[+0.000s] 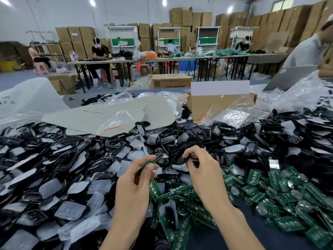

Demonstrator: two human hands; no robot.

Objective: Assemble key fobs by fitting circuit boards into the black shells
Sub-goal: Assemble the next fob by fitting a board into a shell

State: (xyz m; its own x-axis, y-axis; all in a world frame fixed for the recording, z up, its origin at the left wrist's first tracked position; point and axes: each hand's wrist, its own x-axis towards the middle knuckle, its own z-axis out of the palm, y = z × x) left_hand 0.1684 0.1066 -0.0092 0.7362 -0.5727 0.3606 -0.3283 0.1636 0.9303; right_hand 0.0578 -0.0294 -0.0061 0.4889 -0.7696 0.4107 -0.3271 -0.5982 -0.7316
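Head camera, single view. Nearest the wearer, beneath both wrists and spreading away to the right of the right hand (203, 175), lay a heap of loose green circuit boards (281, 199), many bearing round silver cells. The left hand (132, 183) had its thumb and curled fingers pinched on one green rectangular circuit board (146, 164), held edge-on above the heap. The right hand, level with it and near, had its fingers curled round a black plastic shell (178, 159), the open frame turned toward the left hand's fingertips. Board and shell were close but apart; the board was not seated.

Left of the left hand and beyond both hands lay a heap of black plastic shell frames (59, 154), mixed with translucent white button pads (72, 211). Just beyond the fingertips sat several closed-looking dark shells (167, 139); whether these were finished fobs could not be told.

Farther off stood an open brown cardboard box (216, 105), a pale grey card sheet (111, 116) and clear plastic bags (302, 92). Farthest, other workers sat at long tables (126, 61) before stacked cartons (252, 24).

Judgement: one fob was at the fitting step, with insertion outstanding. Both heaps were large, so the bulk of the work appeared undone. No separate stock of completed fobs was identifiable.
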